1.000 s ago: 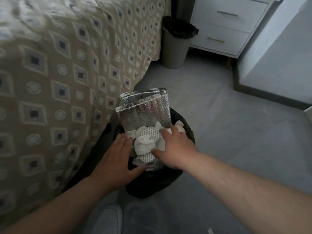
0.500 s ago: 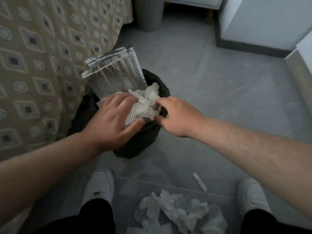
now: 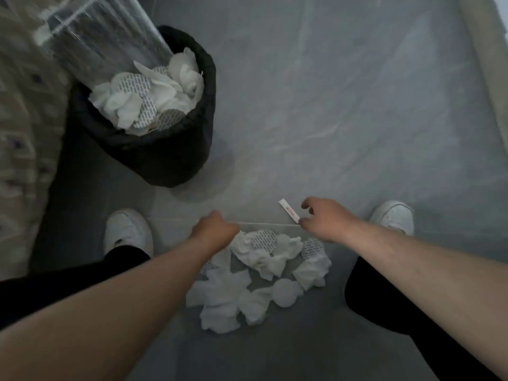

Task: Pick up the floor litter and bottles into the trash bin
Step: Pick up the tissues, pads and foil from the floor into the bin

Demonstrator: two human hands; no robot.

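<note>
Grey floor tiles [image 3: 357,119] lie under everything. Nearest, at 6 o'clock between the white shoes [image 3: 129,232], a pile of crumpled tissues [image 3: 247,284] is not yet collected. Just beyond it, the left hand [image 3: 217,229] has its fingers curled under; whether it holds something I cannot tell. The right hand [image 3: 324,220] is relaxed and empty, just beside a small white strip [image 3: 288,211]. Farther, at 10 o'clock, the trash bin [image 3: 170,155] is already heaped with tissues, and a silver foil bag [image 3: 104,42] sticks out of it. I judge that about half the work remains. At 9 o'clock hangs a patterned bed cover [image 3: 19,133].
</note>
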